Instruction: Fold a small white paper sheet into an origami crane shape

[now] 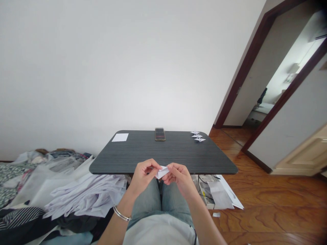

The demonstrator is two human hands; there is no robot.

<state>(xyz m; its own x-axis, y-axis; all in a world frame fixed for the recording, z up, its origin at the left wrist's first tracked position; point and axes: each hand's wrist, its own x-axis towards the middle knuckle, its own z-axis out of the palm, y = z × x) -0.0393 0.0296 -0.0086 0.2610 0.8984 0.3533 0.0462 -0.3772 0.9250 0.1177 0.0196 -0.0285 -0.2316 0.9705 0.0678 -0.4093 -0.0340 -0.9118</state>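
Wall [133, 64]: white, behind everything. Floor [255, 200]: brown wood, to your right. Table [143, 153]: dark, grained top with rounded corners, directly ahead of you. Clothes [84, 194]: heaped to your left, white and patterned pieces mixed.

Left hand [145, 173]: fingers curled, thumb and forefinger pinched on one end of a folded paper [161, 172]; silver bracelet [121, 214] on that wrist. Right hand [180, 175]: likewise curled, pinching the other end between thumb and fingers.

Sheet [120, 137]: white, flat near the table's far left corner. Phone [160, 133]: at the middle of the far edge. Paper birds [199, 140]: three, white, in a close row near the far right corner. Folded paper: white, smallish, between your two hands at the table's near edge, above your lap.
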